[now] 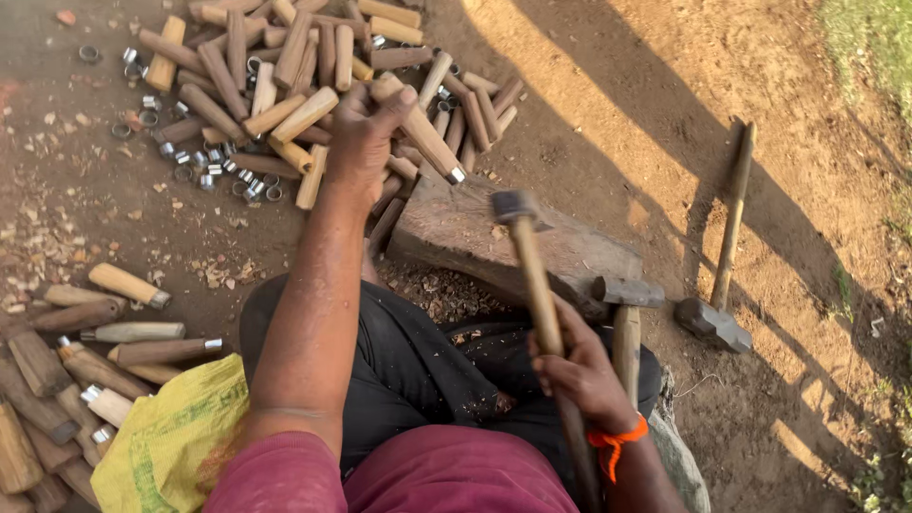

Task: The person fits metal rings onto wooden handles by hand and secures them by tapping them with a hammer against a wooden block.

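Note:
My left hand [364, 133] reaches forward and grips a wooden handle [421, 131] with a metal ring on its end, at the edge of a big pile of wooden handles [285, 66]. My right hand [579, 370] holds a hammer [528, 271] by its wooden shaft, its dark head raised over a worn wooden block [475, 233] in front of my knees. An orange band is around my right wrist.
Loose metal rings [204, 171] lie left of the pile. Ringed handles [104, 351] and a yellow sack [166, 437] are at the lower left. A second hammer [625, 318] leans by the block; a larger sledge hammer [727, 247] lies on the dirt at right.

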